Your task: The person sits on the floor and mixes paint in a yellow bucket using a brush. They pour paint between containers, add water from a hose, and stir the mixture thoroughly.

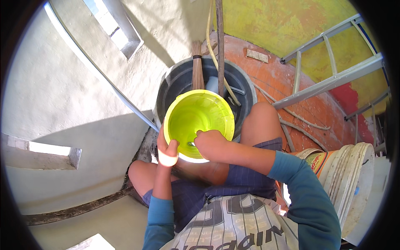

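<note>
A bright yellow-green plastic bucket (183,111) is tilted with its mouth towards me, between my knees and over the near part of a large dark tub (166,85). My left hand (167,151) is closed on the left side of its rim, with the thumb hooked over the edge. Inside the mouth, close to the inner wall, is my right hand (211,143) with its fingers curled. A small pale spot shows beside those fingers; I cannot make out what they hold. The bucket's inside looks wet and shiny.
A stick broom (197,73), a wooden pole (221,50) and a hose (209,35) stand in the tub. An aluminium ladder (329,85) leans at the right, above loose hoses (306,130) on orange flooring. White pails (348,175) lie by my right elbow. A plastered wall (100,125) rises left.
</note>
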### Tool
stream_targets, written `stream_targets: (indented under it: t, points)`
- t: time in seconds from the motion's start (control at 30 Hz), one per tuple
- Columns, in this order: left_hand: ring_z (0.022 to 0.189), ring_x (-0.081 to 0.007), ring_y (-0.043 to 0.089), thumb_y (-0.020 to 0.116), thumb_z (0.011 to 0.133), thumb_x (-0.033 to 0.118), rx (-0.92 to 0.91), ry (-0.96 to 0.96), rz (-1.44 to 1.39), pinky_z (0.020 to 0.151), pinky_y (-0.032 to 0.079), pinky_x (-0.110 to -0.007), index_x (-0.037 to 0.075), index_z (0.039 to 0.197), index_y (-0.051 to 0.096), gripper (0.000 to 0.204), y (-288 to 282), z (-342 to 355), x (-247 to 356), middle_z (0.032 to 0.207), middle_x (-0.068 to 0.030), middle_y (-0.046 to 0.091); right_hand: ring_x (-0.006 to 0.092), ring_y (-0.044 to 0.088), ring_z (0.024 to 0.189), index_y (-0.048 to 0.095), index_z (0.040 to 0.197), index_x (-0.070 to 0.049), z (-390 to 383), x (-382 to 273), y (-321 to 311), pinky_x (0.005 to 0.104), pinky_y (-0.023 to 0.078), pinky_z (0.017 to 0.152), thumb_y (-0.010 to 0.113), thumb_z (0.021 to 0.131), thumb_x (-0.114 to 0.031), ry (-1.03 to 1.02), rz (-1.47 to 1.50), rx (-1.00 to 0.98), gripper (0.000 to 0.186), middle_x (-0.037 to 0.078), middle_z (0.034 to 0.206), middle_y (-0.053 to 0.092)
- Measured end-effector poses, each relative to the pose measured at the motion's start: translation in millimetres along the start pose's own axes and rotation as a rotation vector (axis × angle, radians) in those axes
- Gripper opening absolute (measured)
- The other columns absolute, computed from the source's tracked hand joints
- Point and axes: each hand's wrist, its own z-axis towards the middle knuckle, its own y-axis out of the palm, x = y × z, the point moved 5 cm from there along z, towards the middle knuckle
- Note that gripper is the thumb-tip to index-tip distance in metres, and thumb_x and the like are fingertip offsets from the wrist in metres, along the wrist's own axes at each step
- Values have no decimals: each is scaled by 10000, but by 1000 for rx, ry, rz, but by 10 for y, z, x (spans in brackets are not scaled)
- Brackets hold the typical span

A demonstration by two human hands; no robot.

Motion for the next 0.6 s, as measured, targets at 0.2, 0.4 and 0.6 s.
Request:
stream_targets:
  t: [0.2,0.4,0.6]
  points:
    - [1235,-262,575,452,762,39,-6,-49,-12,1080,429,-354,-82,1495,412,744,-37,-68,-47,1335,-192,605,410,704,807,729,912,54,206,-62,-82,484,579,734,614,794,-41,25,100,104,191,247,970,664]
    - [1312,-284,537,450,751,47,-30,33,-17,1131,396,-381,-101,1498,390,764,51,-53,4,1401,-219,563,397,702,843,698,962,45,401,168,-283,478,577,749,605,820,-24,22,-7,245,182,210,1008,652]
    - [1335,-297,521,457,746,62,-47,52,-7,1152,372,-391,-105,1482,404,756,59,-33,66,1413,-232,553,355,698,837,680,945,9,385,488,-408,464,577,729,605,836,-34,35,-228,339,139,173,995,629]
